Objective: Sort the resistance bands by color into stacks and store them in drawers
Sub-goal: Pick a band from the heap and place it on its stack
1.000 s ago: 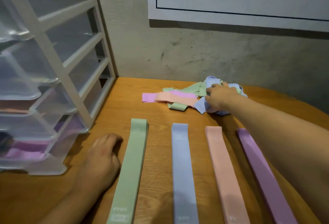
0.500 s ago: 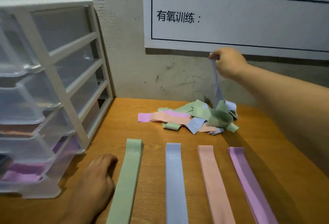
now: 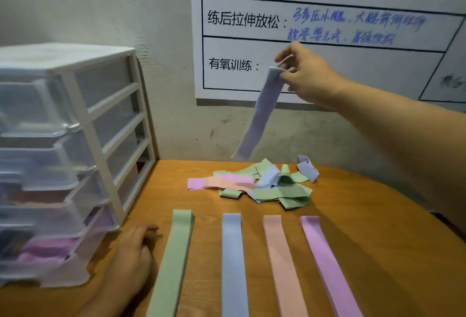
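Note:
My right hand [image 3: 306,74] pinches the top end of a blue band [image 3: 261,112], which hangs free in the air above the mixed pile of bands [image 3: 267,185] at the back of the table. Four sorted stacks lie side by side near me: green [image 3: 174,261], blue [image 3: 233,263], peach [image 3: 282,263] and purple [image 3: 327,263]. My left hand [image 3: 133,256] rests on the table left of the green stack, fingers loosely curled, holding nothing. The clear drawer unit [image 3: 75,155] stands at the left with drawers partly pulled out; peach and purple bands show inside the lower ones.
A wooden table [image 3: 378,228] with a rounded right edge meets a grey wall. A white printed chart [image 3: 327,27] hangs on the wall behind my right hand.
My right hand took a blue band from the pile and lifted it high; the band now hangs clear of the pile. My left hand stayed put.

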